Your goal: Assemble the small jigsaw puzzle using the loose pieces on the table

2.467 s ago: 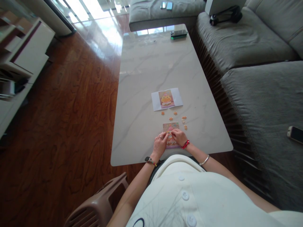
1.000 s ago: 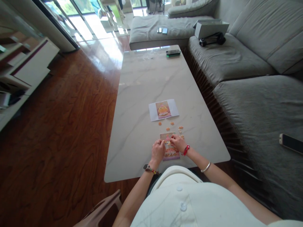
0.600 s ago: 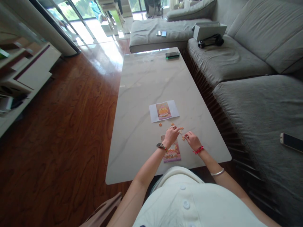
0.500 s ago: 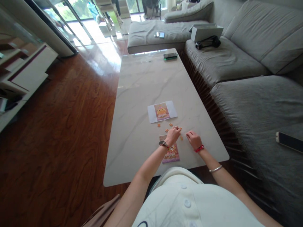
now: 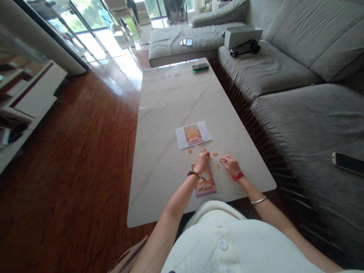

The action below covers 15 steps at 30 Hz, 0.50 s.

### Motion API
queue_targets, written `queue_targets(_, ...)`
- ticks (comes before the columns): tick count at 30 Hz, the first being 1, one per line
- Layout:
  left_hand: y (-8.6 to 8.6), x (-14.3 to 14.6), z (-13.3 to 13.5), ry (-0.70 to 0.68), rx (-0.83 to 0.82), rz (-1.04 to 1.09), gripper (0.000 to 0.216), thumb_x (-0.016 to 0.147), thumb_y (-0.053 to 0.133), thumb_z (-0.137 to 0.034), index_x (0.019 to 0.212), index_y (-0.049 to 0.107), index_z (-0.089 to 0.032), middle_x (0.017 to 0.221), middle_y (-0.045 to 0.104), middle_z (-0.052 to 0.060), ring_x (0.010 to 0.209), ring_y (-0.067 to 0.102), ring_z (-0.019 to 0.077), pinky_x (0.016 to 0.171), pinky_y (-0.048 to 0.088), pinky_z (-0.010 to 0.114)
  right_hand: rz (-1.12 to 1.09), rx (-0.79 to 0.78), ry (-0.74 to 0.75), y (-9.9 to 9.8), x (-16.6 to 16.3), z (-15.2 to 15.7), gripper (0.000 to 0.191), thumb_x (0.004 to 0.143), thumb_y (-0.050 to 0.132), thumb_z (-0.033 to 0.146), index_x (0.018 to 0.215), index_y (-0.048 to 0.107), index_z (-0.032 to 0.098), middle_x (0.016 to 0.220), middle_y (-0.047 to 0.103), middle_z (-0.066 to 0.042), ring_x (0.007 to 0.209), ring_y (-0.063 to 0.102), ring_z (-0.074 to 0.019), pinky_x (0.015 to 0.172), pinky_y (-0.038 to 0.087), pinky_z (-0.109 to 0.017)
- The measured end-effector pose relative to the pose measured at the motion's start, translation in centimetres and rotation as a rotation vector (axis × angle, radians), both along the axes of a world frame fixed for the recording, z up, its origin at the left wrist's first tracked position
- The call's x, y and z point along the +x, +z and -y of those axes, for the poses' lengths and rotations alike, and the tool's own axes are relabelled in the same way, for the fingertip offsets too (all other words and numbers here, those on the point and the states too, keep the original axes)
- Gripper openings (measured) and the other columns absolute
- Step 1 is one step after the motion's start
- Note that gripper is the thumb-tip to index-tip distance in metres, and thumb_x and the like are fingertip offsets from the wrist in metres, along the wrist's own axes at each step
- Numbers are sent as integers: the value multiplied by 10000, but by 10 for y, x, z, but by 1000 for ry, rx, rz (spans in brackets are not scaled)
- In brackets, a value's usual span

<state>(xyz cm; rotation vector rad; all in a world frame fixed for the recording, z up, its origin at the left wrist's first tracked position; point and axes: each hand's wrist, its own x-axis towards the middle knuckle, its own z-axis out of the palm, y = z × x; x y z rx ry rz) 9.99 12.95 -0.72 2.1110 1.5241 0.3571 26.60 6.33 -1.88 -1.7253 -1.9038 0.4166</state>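
A partly assembled jigsaw puzzle (image 5: 205,186) lies near the table's front edge, with a pale gap in its picture. My left hand (image 5: 203,161) reaches over its upper part, fingers closed on a small orange puzzle piece (image 5: 210,158) that is mostly hidden. To the right, my right hand (image 5: 231,165) pinches another small piece (image 5: 221,161) at its fingertips, close to the tabletop. Loose puzzle pieces lie about the hands: one orange piece (image 5: 215,154) between them, a yellowish piece (image 5: 218,165) below that, and another piece (image 5: 190,151) to the left.
Beyond the pieces lies a creased paper sheet (image 5: 179,137) printed with a yellow cartoon picture. A phone (image 5: 200,67) rests at the marble table's (image 5: 162,151) far end. The grey sofa (image 5: 298,113) on the right bears a white box (image 5: 243,37) and another phone (image 5: 348,162).
My left hand has drawn back left, away from the right hand, uncovering an orange piece between them. My right hand has shifted slightly left, fingertips lower. The view has turned slightly.
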Motion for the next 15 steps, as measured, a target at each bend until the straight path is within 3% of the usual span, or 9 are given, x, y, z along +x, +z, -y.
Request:
queue_targets(4,0,-1,-2,56,17,19,205,745,374,-145,788,574,-148,743,567,37,663,501,107,607,380,216,14,-39,86,3,-17,-2,135,736,489,181,839,576,184,858,552,-50,843,511,-158,750,411,-278)
queue_targets(8,7,-10,5,107,44,59,210,768,369,-174,842,564,-162,818,560,45,711,509,106,654,392,216,72,-44,42,3,-33,-10,164,720,522,188,879,560,182,861,541,-60,859,491,-174,749,405,-295)
queue_targets(15,17,-67,43,214,97,116,190,776,401,-209,890,551,-182,864,532,39,641,503,89,645,411,218,225,-114,79,6,-50,-35,52,726,534,202,766,553,175,823,532,-74,810,491,-180,724,392,-296)
